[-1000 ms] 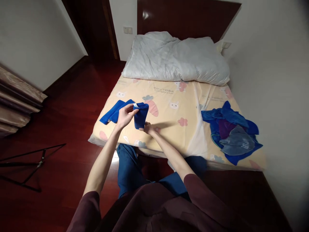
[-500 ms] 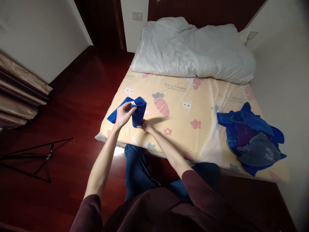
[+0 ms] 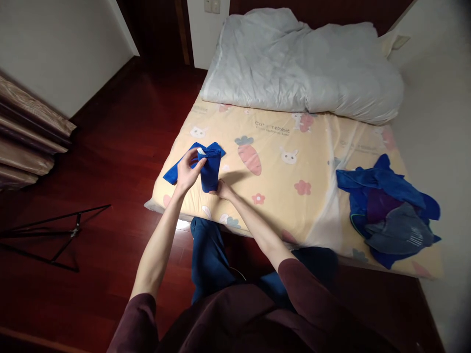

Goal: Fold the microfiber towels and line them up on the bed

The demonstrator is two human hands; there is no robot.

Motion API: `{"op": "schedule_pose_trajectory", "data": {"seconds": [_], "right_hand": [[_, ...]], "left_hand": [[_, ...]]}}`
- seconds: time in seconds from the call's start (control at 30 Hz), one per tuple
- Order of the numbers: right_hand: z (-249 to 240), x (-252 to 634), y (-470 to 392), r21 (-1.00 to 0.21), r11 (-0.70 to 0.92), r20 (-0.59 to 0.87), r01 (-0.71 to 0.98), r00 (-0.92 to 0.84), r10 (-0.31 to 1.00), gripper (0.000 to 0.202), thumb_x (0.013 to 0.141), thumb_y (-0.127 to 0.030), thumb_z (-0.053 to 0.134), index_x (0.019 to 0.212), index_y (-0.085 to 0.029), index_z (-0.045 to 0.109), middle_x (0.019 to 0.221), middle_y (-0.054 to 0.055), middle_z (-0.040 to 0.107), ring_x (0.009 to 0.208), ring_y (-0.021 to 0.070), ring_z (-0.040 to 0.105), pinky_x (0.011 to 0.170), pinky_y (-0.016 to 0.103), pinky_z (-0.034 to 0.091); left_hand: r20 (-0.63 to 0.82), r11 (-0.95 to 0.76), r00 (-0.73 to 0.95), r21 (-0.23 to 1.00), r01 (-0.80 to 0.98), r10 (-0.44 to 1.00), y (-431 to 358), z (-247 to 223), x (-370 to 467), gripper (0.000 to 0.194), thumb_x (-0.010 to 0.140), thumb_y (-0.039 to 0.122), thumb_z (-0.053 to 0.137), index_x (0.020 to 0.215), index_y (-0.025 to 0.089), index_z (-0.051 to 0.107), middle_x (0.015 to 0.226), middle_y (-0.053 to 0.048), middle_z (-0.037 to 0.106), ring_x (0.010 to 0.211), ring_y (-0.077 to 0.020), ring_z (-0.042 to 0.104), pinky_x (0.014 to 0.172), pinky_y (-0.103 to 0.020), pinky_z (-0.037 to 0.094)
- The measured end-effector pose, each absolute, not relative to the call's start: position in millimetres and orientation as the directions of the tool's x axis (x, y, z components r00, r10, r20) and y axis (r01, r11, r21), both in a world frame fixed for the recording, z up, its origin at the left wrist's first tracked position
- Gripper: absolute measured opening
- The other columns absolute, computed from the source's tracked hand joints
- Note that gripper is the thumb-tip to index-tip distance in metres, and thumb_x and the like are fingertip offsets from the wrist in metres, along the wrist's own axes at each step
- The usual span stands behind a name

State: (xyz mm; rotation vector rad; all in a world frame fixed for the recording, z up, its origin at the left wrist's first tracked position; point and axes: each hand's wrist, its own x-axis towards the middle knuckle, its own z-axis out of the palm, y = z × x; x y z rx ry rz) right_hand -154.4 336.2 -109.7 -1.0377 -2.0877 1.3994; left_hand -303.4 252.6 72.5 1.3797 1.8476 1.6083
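A folded blue towel (image 3: pixel 210 171) stands upright above the near left part of the bed, its layered edge facing up. My left hand (image 3: pixel 188 171) pinches its upper left edge between thumb and fingers, beside a small white tag. At the lower right corner of the towel, my right hand (image 3: pixel 222 190) is closed on the fabric, with some fingers hidden behind it. Another flat piece of blue cloth (image 3: pixel 172 172) lies on the sheet behind my left hand, partly covered by it.
A loose pile of blue, purple and grey cloths (image 3: pixel 390 215) lies on the right of the bed (image 3: pixel 274 181). A bunched pale quilt (image 3: pixel 301 68) covers the head end. On the floor at left are black tripod legs (image 3: pixel 75 230), and a curtain (image 3: pixel 29 137) hangs beyond.
The view has shifted slightly, so the bed's far end sits higher. The towel is tipped a little more upright, and both hands keep their hold on it.
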Motion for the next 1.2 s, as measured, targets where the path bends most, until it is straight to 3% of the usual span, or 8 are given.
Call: {"op": "schedule_pose_trajectory", "data": {"seconds": [0.17, 0.37, 0.5, 0.73, 0.83, 1.0, 1.1, 1.2], "right_hand": [[-119, -99, 309, -0.961, 0.105, -0.009, 0.257, -0.408, 0.913, 0.098, 0.069, -0.044, 0.086, 0.151, -0.014, 0.042, 0.146, 0.019, 0.054, 0.125, 0.0283, 0.059, 0.104, 0.043, 0.053], [-127, 69, 208, -0.945, 0.056, -0.010, 0.322, -0.199, 0.980, 0.050, 0.089, -0.045, 0.066, 0.129, -0.017, 0.060, 0.132, 0.019, 0.065, 0.113, 0.0269, 0.067, 0.098, 0.046, 0.057], [-116, 188, 146, -0.895, -0.045, -0.070, 0.444, -0.039, 0.997, 0.033, 0.091, -0.045, 0.064, 0.109, -0.018, 0.069, 0.113, 0.016, 0.075, 0.101, 0.0270, 0.072, 0.087, 0.042, 0.060], [-87, 294, 114, -0.816, -0.034, 0.089, 0.576, 0.184, 0.979, 0.028, 0.095, -0.042, 0.057, 0.094, -0.021, 0.075, 0.098, 0.010, 0.077, 0.089, 0.0233, 0.074, 0.080, 0.036, 0.061], [-81, 301, 122, -0.794, 0.007, 0.152, 0.608, 0.188, 0.970, 0.027, 0.096, -0.038, 0.054, 0.093, -0.022, 0.075, 0.096, 0.009, 0.076, 0.088, 0.0217, 0.072, 0.076, 0.032, 0.060], [-84, 301, 137, -0.832, 0.012, 0.191, 0.555, 0.266, 0.945, 0.026, 0.098, -0.034, 0.051, 0.104, -0.021, 0.073, 0.108, 0.011, 0.073, 0.094, 0.0209, 0.070, 0.075, 0.031, 0.059], [-87, 307, 147, -0.871, -0.005, 0.194, 0.492, 0.352, 0.916, 0.029, 0.098, -0.035, 0.050, 0.112, -0.019, 0.071, 0.114, 0.013, 0.071, 0.096, 0.0216, 0.069, 0.071, 0.030, 0.059], [-87, 322, 168, -0.892, -0.023, 0.192, 0.452, 0.425, 0.885, 0.034, 0.096, -0.035, 0.051, 0.118, -0.017, 0.070, 0.123, 0.016, 0.067, 0.096, 0.0223, 0.068, 0.066, 0.030, 0.058]], "left_hand": [[0.553, 0.002, -0.460, 0.638, 0.770, 0.695, 227, 47, -272, 0.056, 0.098, 0.031, 0.055, 0.151, 0.017, 0.043, 0.156, -0.018, 0.045, 0.151, -0.0312, 0.034, 0.123, -0.054, 0.030], [0.208, -0.262, 0.204, 0.306, 0.915, 0.957, 226, -40, -232, 0.048, 0.092, 0.009, 0.045, 0.138, 0.012, 0.061, 0.146, -0.018, 0.058, 0.145, -0.0294, 0.045, 0.122, -0.049, 0.032], [0.058, -0.194, 0.185, 0.279, 0.940, 0.981, 249, -69, -246, 0.044, 0.089, 0.007, 0.044, 0.125, 0.008, 0.069, 0.139, -0.023, 0.062, 0.139, -0.0319, 0.049, 0.118, -0.051, 0.034], [0.107, -0.172, 0.154, 0.183, 0.968, 0.982, 270, -75, -284, 0.037, 0.088, 0.010, 0.039, 0.099, 0.010, 0.074, 0.114, -0.025, 0.069, 0.119, -0.0380, 0.056, 0.103, -0.056, 0.040], [0.177, -0.124, 0.084, 0.231, 0.965, 0.981, 257, -71, -268, 0.035, 0.087, 0.017, 0.042, 0.104, 0.009, 0.073, 0.115, -0.026, 0.068, 0.124, -0.0400, 0.053, 0.105, -0.057, 0.040], [0.189, -0.118, 0.015, 0.552, 0.826, 0.982, 155, -80, -166, 0.044, 0.092, 0.036, 0.043, 0.122, 0.015, 0.068, 0.123, -0.019, 0.069, 0.124, -0.0358, 0.057, 0.109, -0.056, 0.044], [0.024, 0.043, -0.082, 0.693, 0.720, 0.996, 64, -96, -96, 0.042, 0.088, 0.042, 0.044, 0.113, 0.024, 0.073, 0.118, -0.014, 0.072, 0.115, -0.0354, 0.064, 0.102, -0.055, 0.052], [-0.244, 0.142, 0.074, 0.755, 0.640, 0.967, 0, -100, -58, 0.031, 0.083, 0.042, 0.051, 0.100, 0.038, 0.077, 0.113, -0.006, 0.075, 0.110, -0.0335, 0.069, 0.095, -0.050, 0.057]]}}
